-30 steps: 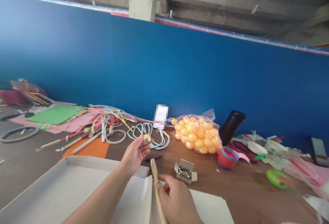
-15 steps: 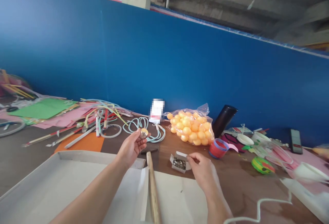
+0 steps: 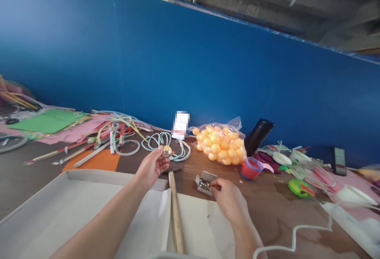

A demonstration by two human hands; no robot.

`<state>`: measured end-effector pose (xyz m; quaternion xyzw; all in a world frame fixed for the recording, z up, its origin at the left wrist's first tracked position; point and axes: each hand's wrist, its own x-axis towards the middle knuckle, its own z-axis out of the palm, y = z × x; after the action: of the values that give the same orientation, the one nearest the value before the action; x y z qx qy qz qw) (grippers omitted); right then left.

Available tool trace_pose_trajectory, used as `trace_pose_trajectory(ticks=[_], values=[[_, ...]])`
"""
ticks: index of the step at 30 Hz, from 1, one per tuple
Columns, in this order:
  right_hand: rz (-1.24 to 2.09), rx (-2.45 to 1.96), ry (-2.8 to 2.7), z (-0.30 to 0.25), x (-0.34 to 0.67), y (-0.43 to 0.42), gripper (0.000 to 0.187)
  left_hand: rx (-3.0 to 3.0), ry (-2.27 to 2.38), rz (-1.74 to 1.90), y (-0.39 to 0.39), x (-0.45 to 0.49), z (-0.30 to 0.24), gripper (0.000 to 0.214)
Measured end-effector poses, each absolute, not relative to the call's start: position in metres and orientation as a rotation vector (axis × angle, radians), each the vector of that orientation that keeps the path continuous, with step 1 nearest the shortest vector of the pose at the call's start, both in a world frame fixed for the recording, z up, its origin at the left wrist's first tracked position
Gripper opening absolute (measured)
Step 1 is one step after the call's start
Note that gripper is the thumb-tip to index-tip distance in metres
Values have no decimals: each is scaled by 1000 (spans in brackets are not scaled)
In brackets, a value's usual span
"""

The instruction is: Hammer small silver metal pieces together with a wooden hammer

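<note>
My left hand (image 3: pixel 151 167) is closed around an orange ball (image 3: pixel 167 150) with shiny metal pieces on its near face, raised above the table. It looks like a table tennis ball. My right hand (image 3: pixel 228 195) has its thumb and forefinger pinched together at the right side of a small open cardboard box (image 3: pixel 208 175). Inside the box lie small shiny metal pieces (image 3: pixel 203 184) that look like thumbtacks. Whatever is between the right fingertips is too small to make out. A wooden stick (image 3: pixel 177 215), apparently a hammer's handle, lies between my forearms.
A bag of orange balls (image 3: pixel 219 145) sits behind the box, near a black bottle (image 3: pixel 259 137) and red tape rolls (image 3: pixel 251 168). A shallow white tray (image 3: pixel 86 176) is at left. Coiled tubing (image 3: pixel 160 140), straws, coloured paper, a green tape measure (image 3: pixel 299 187) and cups surround the work area.
My right hand has moved left from the box's side flap to the metal pieces at its edge. My left hand still holds the ball in nearly the same place.
</note>
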<state>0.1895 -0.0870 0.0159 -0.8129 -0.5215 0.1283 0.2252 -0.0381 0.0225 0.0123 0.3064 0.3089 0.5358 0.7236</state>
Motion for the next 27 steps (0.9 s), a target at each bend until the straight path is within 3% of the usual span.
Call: trace_pose_trajectory(ticks=[10, 16, 27], values=[[332, -2051, -1379, 11, 191, -80, 14, 632, 664, 1189, 21, -36, 13, 28], [504, -1879, -1257, 11, 181, -75, 25, 552, 619, 1156, 20, -35, 14, 26], [808, -1337, -1048, 24, 144, -55, 27, 384, 505, 1083, 21, -34, 18, 20]])
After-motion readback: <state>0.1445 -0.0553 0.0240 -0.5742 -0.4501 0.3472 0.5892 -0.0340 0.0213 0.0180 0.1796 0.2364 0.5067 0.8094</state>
